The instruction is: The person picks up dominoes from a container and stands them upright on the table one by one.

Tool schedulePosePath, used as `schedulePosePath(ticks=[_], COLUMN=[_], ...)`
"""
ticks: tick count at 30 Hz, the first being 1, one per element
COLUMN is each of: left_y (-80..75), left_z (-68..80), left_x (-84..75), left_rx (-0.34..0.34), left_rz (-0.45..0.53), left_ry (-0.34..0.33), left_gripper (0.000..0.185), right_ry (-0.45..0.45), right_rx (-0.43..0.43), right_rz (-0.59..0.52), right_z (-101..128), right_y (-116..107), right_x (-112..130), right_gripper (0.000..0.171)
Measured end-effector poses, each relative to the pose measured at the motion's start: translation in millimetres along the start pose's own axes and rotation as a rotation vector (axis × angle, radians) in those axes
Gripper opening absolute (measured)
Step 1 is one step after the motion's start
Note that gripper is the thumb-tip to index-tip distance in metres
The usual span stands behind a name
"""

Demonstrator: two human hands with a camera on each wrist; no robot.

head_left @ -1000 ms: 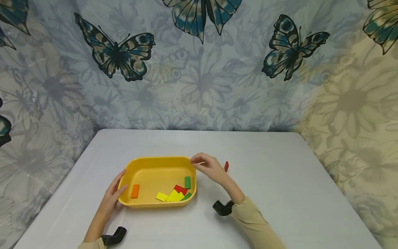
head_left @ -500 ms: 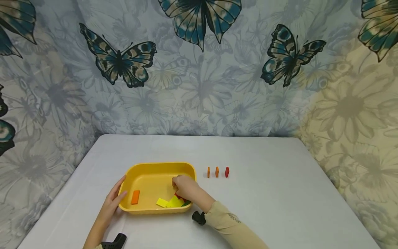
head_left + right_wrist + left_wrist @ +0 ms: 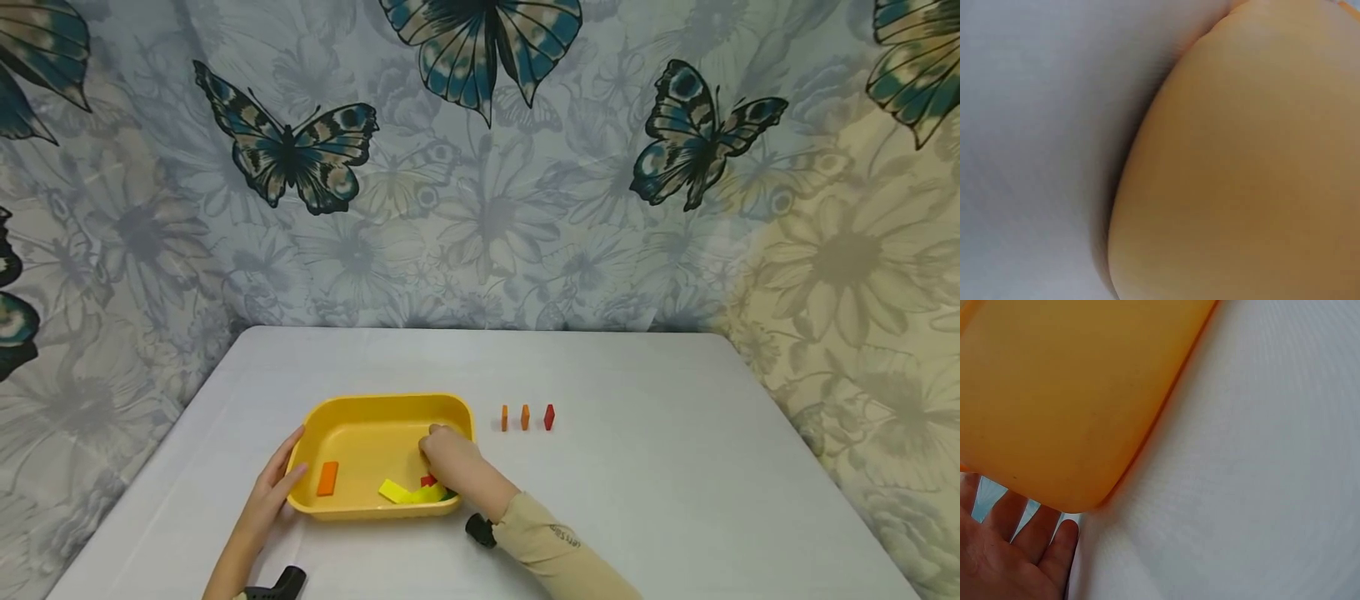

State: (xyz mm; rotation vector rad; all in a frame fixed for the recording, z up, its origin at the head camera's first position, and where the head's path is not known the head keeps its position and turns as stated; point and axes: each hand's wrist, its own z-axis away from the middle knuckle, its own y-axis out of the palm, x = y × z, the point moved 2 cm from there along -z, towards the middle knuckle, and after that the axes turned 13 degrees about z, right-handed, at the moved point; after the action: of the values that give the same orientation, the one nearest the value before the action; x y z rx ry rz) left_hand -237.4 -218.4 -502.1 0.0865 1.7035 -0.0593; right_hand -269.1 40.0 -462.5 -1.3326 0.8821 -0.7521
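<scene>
- Head view: the yellow tray (image 3: 375,404) sits on the white worktop (image 3: 675,467), between a person's two bare hands; all other places here are told from this tray.
- The left hand (image 3: 273,479) is clamped on the tray's left end, thumb over the rim and the other fingers along the outside of the wall. The left wrist view shows those fingers slightly spread at the outer wall.
- The right hand (image 3: 452,460) reaches over the tray's right end and down inside it, fingers curled and drawn together. Their tips are hidden, so I cannot tell whether they hold anything.
- Inside the tray, toward its left end, an orange block (image 3: 327,478) lies flat, well apart from the others.
- Along the tray's near wall, right of its middle, lie yellow blocks (image 3: 393,492), with a red block (image 3: 427,481) and a green block (image 3: 450,495) partly hidden at the right hand.
- Outside the tray, just beyond its right end, three pieces stand upright in a row, apart from each other: a thin orange piece (image 3: 504,417) nearest the tray, a second orange piece (image 3: 525,417), then a red piece (image 3: 549,417) farthest off.
- A beige sleeve (image 3: 562,546) covers the right forearm, on the tray's near right side.
- Behind the tray, past the worktop, hangs a butterfly-patterned backdrop (image 3: 487,250).
</scene>
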Motion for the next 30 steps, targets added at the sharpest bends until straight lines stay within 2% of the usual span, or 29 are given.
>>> schedulePosePath(ticks=[3, 10, 13, 19, 25, 30], left_y=[1.1, 1.3, 0.2, -2.6, -2.7, -0.5], left_z=[-1.2, -2.9, -1.6, 1.8, 2.0, 2.4], left_x=[-0.7, 0.7, 0.9, 2.0, 0.2, 1.0], left_rx=[0.008, 0.014, 0.012, 0.005, 0.008, 0.017], left_rz=[0.01, 0.01, 0.008, 0.0, -0.004, 0.002], left_ry=[0.006, 0.007, 0.01, -0.006, -0.009, 0.008], left_gripper=[0.052, 0.052, 0.052, 0.052, 0.052, 0.051], right_ry=[-0.035, -0.179, -0.215, -0.208, -0.201, -0.2], right_rx=[0.002, 0.081, 0.088, 0.084, 0.055, 0.114], right_rz=[-0.033, -0.169, -0.203, -0.254, -0.19, -0.188], right_z=[0.7, 2.2, 1.7, 1.6, 1.3, 2.3], right_y=[-1.7, -7.1, -7.6, -1.5, -0.7, -1.5], right_x=[-1.5, -5.7, -4.8, -1.4, -1.1, -1.1], right_gripper=[0.003, 0.024, 0.024, 0.02, 0.012, 0.018])
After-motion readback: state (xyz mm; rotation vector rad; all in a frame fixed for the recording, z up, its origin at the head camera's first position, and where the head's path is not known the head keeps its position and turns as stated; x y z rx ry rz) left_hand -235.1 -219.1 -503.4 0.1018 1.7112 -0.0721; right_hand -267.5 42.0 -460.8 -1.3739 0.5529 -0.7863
